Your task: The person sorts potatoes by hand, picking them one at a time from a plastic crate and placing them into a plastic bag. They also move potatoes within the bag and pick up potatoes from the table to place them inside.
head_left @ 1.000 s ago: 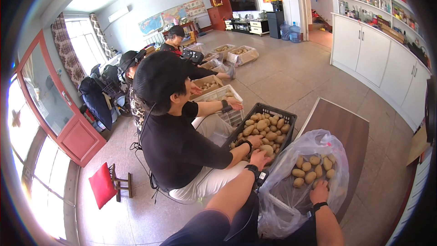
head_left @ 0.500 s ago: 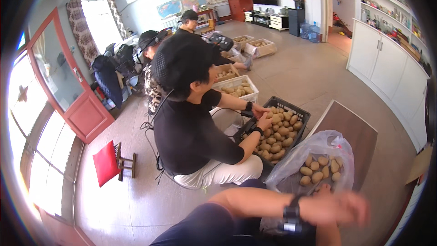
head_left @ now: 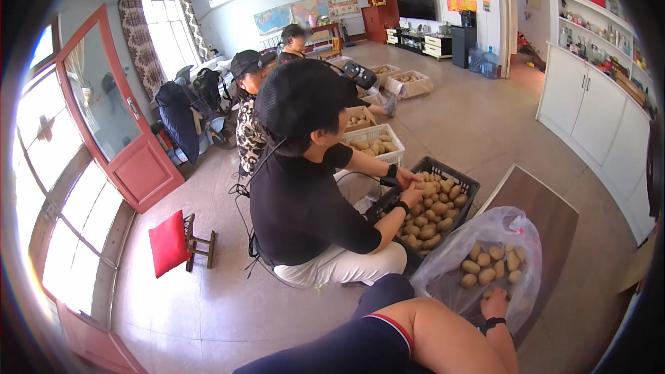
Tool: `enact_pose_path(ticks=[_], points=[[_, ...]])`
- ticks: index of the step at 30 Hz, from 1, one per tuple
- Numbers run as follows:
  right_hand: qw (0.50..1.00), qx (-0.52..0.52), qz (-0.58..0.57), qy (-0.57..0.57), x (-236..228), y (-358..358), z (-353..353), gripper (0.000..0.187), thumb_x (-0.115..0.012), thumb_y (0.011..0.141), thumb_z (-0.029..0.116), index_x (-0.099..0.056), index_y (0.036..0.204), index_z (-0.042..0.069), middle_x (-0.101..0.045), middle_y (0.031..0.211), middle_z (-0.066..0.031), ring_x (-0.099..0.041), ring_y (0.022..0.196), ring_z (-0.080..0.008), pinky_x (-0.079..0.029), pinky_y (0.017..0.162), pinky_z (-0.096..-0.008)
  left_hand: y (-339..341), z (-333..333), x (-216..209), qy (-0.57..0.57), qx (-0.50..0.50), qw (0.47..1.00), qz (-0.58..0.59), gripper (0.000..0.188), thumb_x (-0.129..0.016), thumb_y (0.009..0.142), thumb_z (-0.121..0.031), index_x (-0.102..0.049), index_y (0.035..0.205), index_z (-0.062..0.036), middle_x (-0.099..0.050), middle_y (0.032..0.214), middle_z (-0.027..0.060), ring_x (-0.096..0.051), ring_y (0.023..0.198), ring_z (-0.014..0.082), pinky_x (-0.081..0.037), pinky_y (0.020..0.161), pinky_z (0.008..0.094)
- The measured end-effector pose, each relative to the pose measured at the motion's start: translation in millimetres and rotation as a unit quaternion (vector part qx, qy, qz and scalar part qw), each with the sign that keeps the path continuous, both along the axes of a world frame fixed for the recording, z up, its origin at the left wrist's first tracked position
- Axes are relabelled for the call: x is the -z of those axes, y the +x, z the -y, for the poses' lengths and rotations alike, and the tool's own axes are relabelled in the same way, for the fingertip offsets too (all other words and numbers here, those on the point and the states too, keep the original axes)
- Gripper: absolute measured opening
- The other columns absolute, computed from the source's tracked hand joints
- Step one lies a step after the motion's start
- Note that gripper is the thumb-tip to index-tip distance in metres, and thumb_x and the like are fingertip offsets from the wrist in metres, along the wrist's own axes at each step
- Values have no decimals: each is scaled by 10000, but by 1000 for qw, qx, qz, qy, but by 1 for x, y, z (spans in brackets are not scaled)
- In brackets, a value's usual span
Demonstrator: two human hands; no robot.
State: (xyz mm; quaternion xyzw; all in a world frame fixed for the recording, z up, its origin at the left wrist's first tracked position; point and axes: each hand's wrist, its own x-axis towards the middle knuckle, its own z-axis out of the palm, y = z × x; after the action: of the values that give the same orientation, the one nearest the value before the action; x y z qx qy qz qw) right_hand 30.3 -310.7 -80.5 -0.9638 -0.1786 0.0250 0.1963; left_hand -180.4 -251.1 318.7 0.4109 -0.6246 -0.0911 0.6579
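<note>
My right hand [head_left: 494, 303], with a black band at the wrist, reaches into a clear plastic bag [head_left: 443, 263]. Its fingers are curled round a potato [head_left: 508, 296] at the near end of a loose group; they are partly hidden. Several more tan potatoes [head_left: 487, 276] lie spread out in the bag, just beyond my fingertips. My left arm [head_left: 443, 336], bare below a dark sleeve with red trim, bends across the lower part of the view. Its hand lies beyond the lower edge and does not show.
A brown board [head_left: 533, 197] lies under the bag. Close on the left, a seated person in black [head_left: 312, 201] handles potatoes in a black crate [head_left: 467, 187]. Beyond are a white crate [head_left: 393, 156], further boxes and two more people. A red-cushioned stool [head_left: 168, 244] stands left.
My left forearm and hand, which stretched across above the bag, have dropped down out of view. My right hand stays in the bag. The whole view has shifted slightly.
</note>
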Motion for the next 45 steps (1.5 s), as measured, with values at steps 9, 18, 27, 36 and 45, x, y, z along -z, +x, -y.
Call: enact_pose_path(ticks=[9, 18, 27, 36, 45], points=[[1000, 5, 7, 13, 0, 0, 1, 417, -681, 702, 117, -513, 1069, 11, -504, 1162, -217, -576, 978, -439, -490, 846, -493, 8, -1, 4, 21, -21, 1000, 2, 324, -557, 962, -300, -639, 1077, -9, -625, 1072, 202, -598, 1000, 256, -476, 819, 402], [1000, 21, -11, -6, 0, 2, 3, 427, -681, 725, 151, -513, 1099, 29, -491, 1196, -203, -572, 993, -443, -487, 858, -489, 15, -9, 7, 18, -21, 1000, 1, 314, -559, 959, -292, -639, 1066, -8, -625, 1060, 200, -599, 987, 258, -476, 810, 401], [1000, 9, -21, -21, -1, 0, -1, 464, -694, 723, 158, -511, 1134, 41, -485, 1232, -198, -576, 1017, -429, -493, 864, -482, 13, -14, 2, 13, -29, 999, 4, 304, -560, 956, -285, -639, 1054, -8, -625, 1048, 199, -600, 974, 261, -475, 801, 401], [1000, 11, -6, -29, -4, -3, -2, 452, -691, 705, 139, -509, 1101, 18, -491, 1212, -217, -586, 988, -428, -500, 851, -480, 12, -16, 3, 16, -28, 999, 4, 295, -562, 953, -277, -639, 1042, -7, -625, 1036, 197, -601, 961, 264, -475, 791, 400], [998, 18, -50, -38, -13, -3, -4, 504, -688, 726, 172, -502, 1177, 43, -474, 1251, -191, -563, 1059, -413, -482, 892, -480, 12, -10, 3, 23, -27, 999, 4, 286, -564, 950, -270, -639, 1030, -7, -625, 1024, 196, -602, 948, 267, -475, 782, 399]])
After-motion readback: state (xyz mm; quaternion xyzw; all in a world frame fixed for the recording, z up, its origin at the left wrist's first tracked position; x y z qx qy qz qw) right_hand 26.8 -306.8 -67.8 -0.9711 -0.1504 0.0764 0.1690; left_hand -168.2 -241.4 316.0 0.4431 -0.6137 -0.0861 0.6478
